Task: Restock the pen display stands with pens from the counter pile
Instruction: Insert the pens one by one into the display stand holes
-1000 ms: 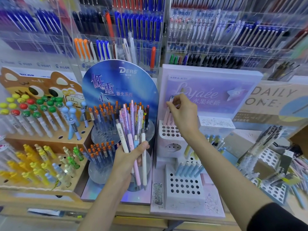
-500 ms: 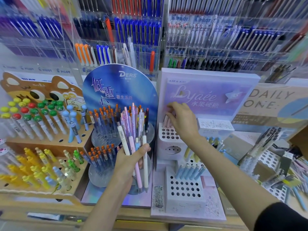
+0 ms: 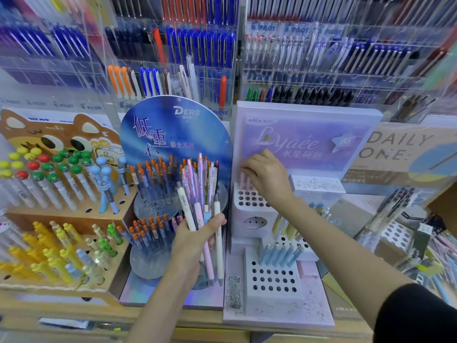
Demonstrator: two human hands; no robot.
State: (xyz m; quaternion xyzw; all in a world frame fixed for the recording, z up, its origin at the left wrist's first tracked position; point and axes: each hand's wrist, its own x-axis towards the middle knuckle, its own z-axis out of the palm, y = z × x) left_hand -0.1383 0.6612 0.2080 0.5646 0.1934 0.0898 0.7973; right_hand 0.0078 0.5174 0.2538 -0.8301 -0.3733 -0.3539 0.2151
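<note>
Clear acrylic racks [image 3: 321, 58] packed with pens fill the far wall. In front of them on the counter stands the lilac display stand [image 3: 309, 144], just right of a blue arched stand [image 3: 173, 134]. We judge the step in hand to be seating a pen in the upper perforated block [image 3: 238, 219] of the lilac stand. The spot is its far left corner, where the pink pens [image 3: 243, 180] stand upright against the backboard.

To do this well, we should keep the barrel upright over its hole and push straight down from the top until it stops. That way it stands level with its neighbours and does not lean. Filling the far row first and working nearward spares us reaching over pens already standing. The wrist should stay high enough not to brush the pens on the tier beneath the forearm.

Our right hand [image 3: 268, 177] sits over that corner with its fingers [image 3: 249, 167] bent down and bunched together. The tips close on the tops of the pink pens; which single pen they hold, we cannot tell.

Our left hand [image 3: 195, 240], nearer and to the left, grips the bundle of pens [image 3: 197, 194] yet to be placed. Its fingers wrap the barrels and the thumb clamps across the front. The pens fan upward in pink, white and pale blue in front of the blue stand. The lower perforated block [image 3: 272, 300], nearest us, shows many empty holes.
</note>
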